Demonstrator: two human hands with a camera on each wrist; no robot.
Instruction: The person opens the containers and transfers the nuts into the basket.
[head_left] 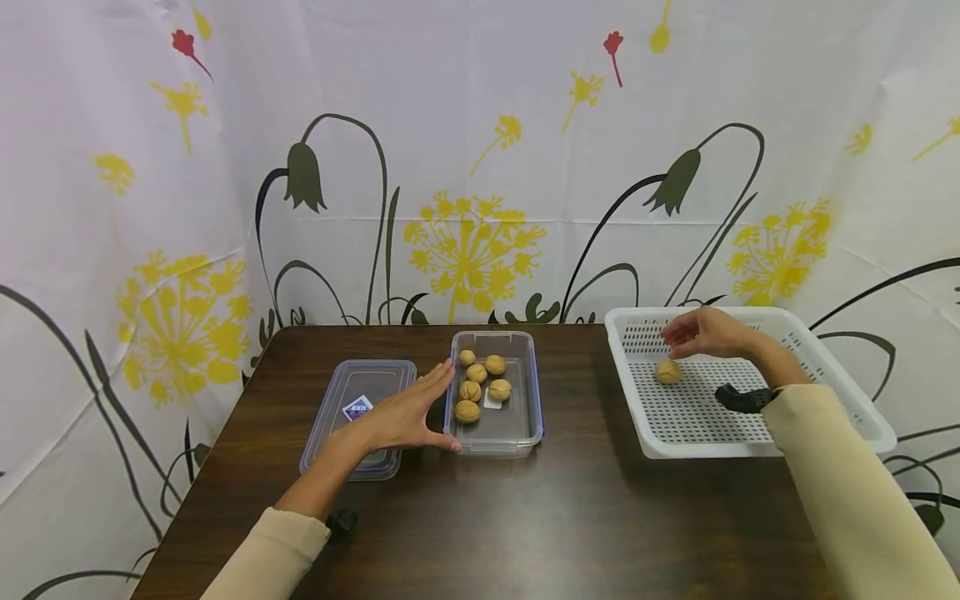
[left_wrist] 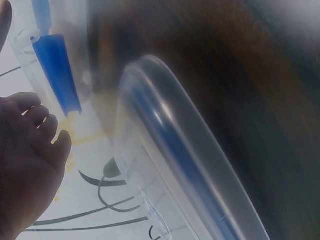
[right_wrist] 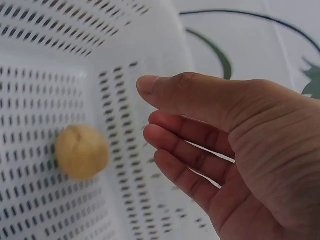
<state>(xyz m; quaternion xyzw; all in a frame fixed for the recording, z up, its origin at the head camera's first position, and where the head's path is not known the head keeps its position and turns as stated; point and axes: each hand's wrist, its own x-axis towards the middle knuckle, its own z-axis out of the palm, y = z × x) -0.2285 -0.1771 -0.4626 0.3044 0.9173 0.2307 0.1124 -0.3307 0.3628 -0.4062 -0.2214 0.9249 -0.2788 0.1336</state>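
One walnut (head_left: pixel 668 372) lies on the floor of the white perforated basket (head_left: pixel 628 408). Just above it is my right hand (head_left: pixel 708 333), fingers loosely bent. In the right wrist view the walnut (right_wrist: pixel 81 152) sits apart from the right hand (right_wrist: pixel 215 135), with nothing between thumb and fingers. My left hand (head_left: pixel 408 412) is spread along the left side of a clear plastic container (head_left: pixel 510 437), thumb at its near corner and fingertips at its left rim. Several walnuts (head_left: pixel 469 392) lie inside that container. The left wrist view shows the left hand (left_wrist: pixel 30 150) with relaxed fingers.
A clear lid (head_left: pixel 341 387) with a blue-edged rim and a label lies on the dark wooden table (head_left: pixel 480 525), partly under the left forearm. Behind the table hangs a white flower-print curtain (head_left: pixel 465 100). The basket reaches the table's right side.
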